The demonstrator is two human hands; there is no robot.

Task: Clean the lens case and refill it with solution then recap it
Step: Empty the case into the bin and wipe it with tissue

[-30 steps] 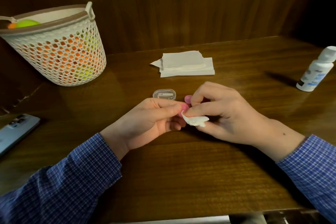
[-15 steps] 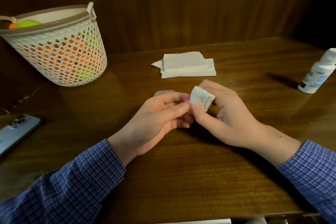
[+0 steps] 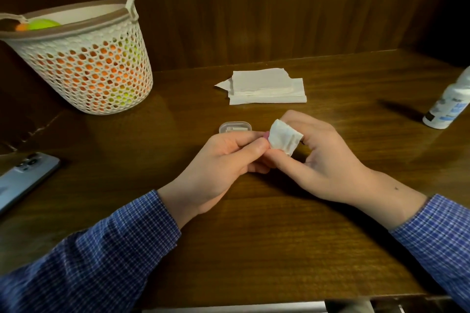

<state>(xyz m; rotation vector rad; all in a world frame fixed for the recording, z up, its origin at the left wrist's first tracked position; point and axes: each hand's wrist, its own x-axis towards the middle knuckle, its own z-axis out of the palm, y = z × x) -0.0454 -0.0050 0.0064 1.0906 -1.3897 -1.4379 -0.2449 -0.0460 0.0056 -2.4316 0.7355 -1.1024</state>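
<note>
Above the dark wooden desk [image 3: 254,236], left hand [image 3: 223,160] pinches a pink lens case [image 3: 265,136]; right hand [image 3: 323,157] grips tissue [image 3: 284,140].

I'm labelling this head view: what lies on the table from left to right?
phone → basket → clear case → left hand → tissue piece → right hand → solution bottle. The napkin stack, farther back, is left out.

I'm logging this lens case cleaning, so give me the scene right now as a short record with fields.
left hand: pinches the pink lens case, mostly hidden
right hand: holds a folded tissue piece against the case
clear lid: on the table, behind the hands
solution bottle: far right, capped, untouched
tissue stack: behind the hands
stage: wiping; refill not started
</note>
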